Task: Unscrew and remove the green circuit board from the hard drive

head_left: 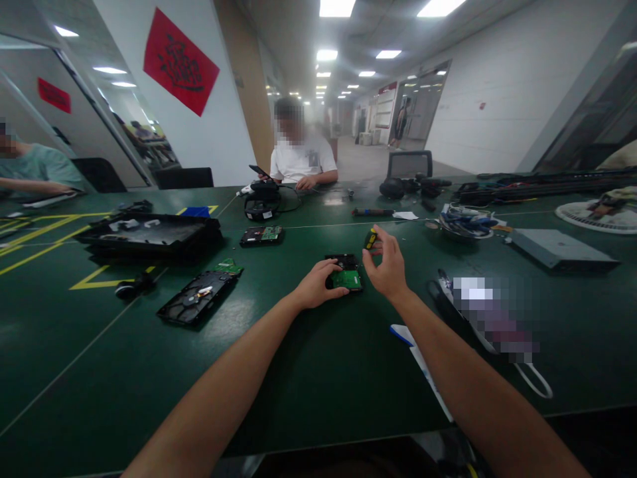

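Observation:
A hard drive (pixel 349 280) with a green circuit board facing up lies on the green table in front of me. My left hand (pixel 321 284) grips it from the left, thumb along the near edge and fingers over the far side. Just right of the drive, my right hand (pixel 387 264) is raised and pinches a screwdriver (pixel 370 238) by its black and yellow handle. The screwdriver's shaft and tip cannot be made out. Both hands partly cover the drive's edges.
Another hard drive (pixel 261 235) and a black drive bay part (pixel 199 296) lie to the left, near a black tray (pixel 149 232). A phone-like device (pixel 480 312), a grey metal box (pixel 562 248) and a cable bowl (pixel 465 229) sit right. A person (pixel 303 159) sits opposite.

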A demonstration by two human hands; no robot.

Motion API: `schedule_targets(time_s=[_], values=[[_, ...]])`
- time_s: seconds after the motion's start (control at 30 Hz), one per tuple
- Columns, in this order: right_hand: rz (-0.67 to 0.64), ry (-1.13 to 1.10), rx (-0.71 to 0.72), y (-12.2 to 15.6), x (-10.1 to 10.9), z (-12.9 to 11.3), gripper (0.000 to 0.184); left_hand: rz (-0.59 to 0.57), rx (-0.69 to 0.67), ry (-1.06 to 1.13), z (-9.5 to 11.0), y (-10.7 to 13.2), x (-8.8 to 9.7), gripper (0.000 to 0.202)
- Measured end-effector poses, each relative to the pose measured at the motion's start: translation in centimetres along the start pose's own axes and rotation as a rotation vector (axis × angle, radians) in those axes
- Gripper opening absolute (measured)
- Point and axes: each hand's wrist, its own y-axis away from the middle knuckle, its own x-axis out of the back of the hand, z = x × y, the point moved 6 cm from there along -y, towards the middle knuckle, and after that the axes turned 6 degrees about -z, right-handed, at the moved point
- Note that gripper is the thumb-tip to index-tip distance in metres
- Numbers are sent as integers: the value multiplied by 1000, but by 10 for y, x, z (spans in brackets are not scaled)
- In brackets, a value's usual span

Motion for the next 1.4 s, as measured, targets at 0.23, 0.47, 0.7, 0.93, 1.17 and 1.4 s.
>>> schedule_targets(time_s=[0.23,0.47,0.7,0.93,1.17,1.4], values=[[10,-8,-24,1,-1,1,63,13,-20,7,3,1,1,66],[28,3,-33,1,-1,3,64,1,-7,-5,0,-1,0,66],[7,17,-6,0,0,-1,64,-3,-3,8,2,0,1,66],[-13,22,-22,0,0,-1,62,-6,7,19,2,0,1,65],[-11,-1,-20,0,-2,-1,62,4,-11,17,0,-1,0,66],[-15,-17,-6,0,-2,-1,63,1,-14,16,3,0,1,65]])
